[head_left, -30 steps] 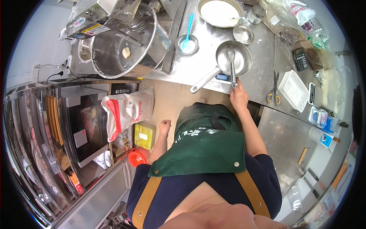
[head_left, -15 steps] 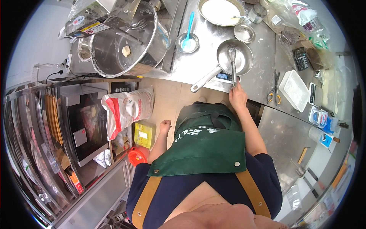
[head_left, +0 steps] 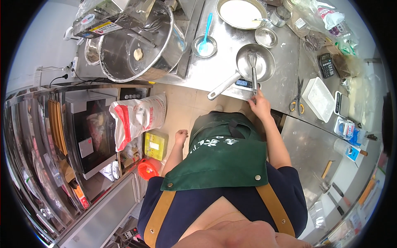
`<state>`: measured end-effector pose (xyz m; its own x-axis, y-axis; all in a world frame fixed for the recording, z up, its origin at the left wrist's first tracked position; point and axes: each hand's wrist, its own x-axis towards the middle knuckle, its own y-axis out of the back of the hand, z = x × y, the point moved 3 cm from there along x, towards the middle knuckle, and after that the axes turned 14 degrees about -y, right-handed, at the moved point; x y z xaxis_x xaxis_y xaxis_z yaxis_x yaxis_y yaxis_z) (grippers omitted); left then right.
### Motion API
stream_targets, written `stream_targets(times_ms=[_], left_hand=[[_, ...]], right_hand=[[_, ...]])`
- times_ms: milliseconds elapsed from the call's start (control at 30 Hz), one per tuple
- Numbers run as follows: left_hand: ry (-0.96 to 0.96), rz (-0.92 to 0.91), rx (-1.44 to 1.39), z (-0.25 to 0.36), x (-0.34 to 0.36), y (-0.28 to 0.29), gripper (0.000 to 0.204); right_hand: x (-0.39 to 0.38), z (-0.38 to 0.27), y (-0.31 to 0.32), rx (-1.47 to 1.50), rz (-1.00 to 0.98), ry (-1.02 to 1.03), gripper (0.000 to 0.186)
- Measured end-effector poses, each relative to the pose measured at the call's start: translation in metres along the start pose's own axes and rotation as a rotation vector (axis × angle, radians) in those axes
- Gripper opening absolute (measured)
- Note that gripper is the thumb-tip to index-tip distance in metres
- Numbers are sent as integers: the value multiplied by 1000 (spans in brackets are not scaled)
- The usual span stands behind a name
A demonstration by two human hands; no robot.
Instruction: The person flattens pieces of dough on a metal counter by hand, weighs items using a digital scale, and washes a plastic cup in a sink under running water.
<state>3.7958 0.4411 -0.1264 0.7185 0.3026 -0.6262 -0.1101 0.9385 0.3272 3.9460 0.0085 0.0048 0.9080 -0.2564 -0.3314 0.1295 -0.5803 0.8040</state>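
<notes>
A steel saucepan [head_left: 266, 71] stands on a digital kitchen scale [head_left: 243, 83] near the worktop's front edge, its handle pointing toward the near left. A whisk [head_left: 252, 62] leans in the pan, its handle reaching over the rim toward me. My right hand [head_left: 260, 105] is at the scale's front edge, index finger stretched out against the scale beside the whisk handle's end, thumb apart; it grips nothing. My left hand [head_left: 180, 137] hangs low by my apron, its fingers curled in, with nothing seen in it.
A steel bowl [head_left: 212, 48] holding a blue spatula [head_left: 206, 33], a small bowl [head_left: 266, 37] and a wide pan of white contents [head_left: 219, 9] stand behind. A large mixer bowl [head_left: 124, 74] is at left. Scissors [head_left: 297, 99] and a white tray [head_left: 318, 101] lie at right.
My right hand has shifted slightly right and toward me, its thumb now further from the index finger. The pan, whisk and left hand look the same.
</notes>
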Motion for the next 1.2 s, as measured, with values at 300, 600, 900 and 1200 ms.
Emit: stream_targets(times_ms=[300, 600, 900, 1200], left_hand=[[32, 20, 23, -11, 6, 9, 19], [10, -23, 27, -1, 12, 11, 20], [-58, -201, 182, 19, 31, -6, 24], [-286, -375, 553, -5, 105, -11, 34]], right_hand=[[-32, -4, -5, 35, 150, 59, 13], [-55, -4, -19, 72, 155, 41, 13], [-76, 20, -12, 81, 234, -92, 14], [-118, 101, 16, 238, 481, -428, 21]])
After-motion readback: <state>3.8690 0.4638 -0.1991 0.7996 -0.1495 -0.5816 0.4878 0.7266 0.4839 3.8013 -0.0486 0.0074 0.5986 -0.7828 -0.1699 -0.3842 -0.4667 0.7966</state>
